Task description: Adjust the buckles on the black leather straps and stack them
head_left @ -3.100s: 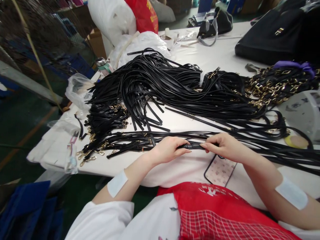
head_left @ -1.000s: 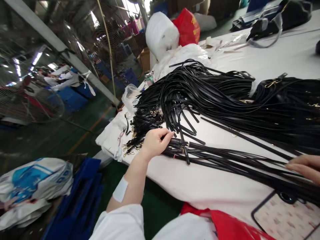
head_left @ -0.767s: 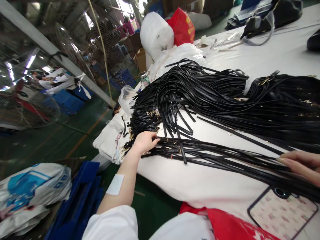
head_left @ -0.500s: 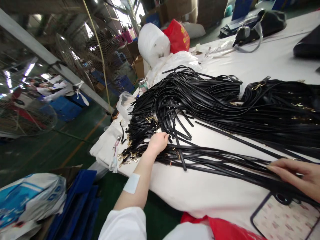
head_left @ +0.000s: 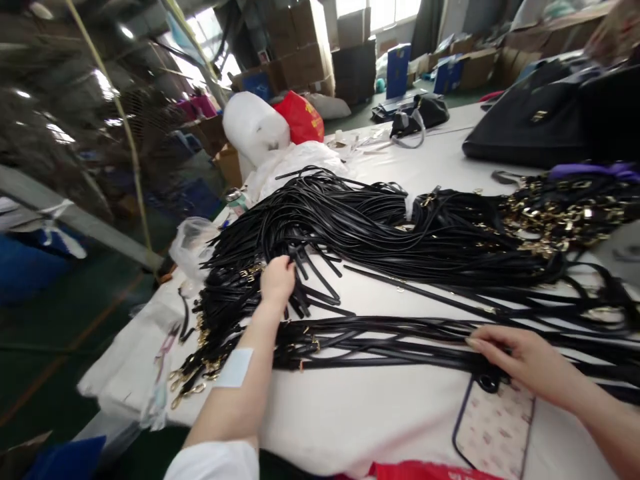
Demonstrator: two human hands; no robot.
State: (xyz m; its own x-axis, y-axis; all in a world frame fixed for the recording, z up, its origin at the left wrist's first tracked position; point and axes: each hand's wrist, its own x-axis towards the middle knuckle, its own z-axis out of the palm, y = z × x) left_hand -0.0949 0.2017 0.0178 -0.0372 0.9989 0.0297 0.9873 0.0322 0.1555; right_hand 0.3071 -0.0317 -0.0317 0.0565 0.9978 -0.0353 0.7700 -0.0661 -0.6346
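Observation:
A big heap of long black leather straps (head_left: 380, 223) covers the white table (head_left: 360, 407). My left hand (head_left: 277, 280) reaches into the strap ends at the heap's near left, fingers curled around one of them. A flat row of finished straps (head_left: 380, 343) lies along the near edge. My right hand (head_left: 520, 357) rests on that row, fingers stretched flat and pressing it down. A pile of short black straps with gold clasps (head_left: 220, 313) lies just left of my left hand.
A phone in a patterned case (head_left: 495, 427) lies under my right wrist. Gold chain straps (head_left: 565, 213) pile up at the right, with a black handbag (head_left: 535, 123) behind them. White bags (head_left: 260, 133), a red bag (head_left: 303, 117) and cardboard boxes stand at the far end. The table's left edge drops to the floor.
My left hand has left the finished row and gone forward into the heap's strap ends. My right hand has stayed flat on the near row. The camera has tilted up and to the right.

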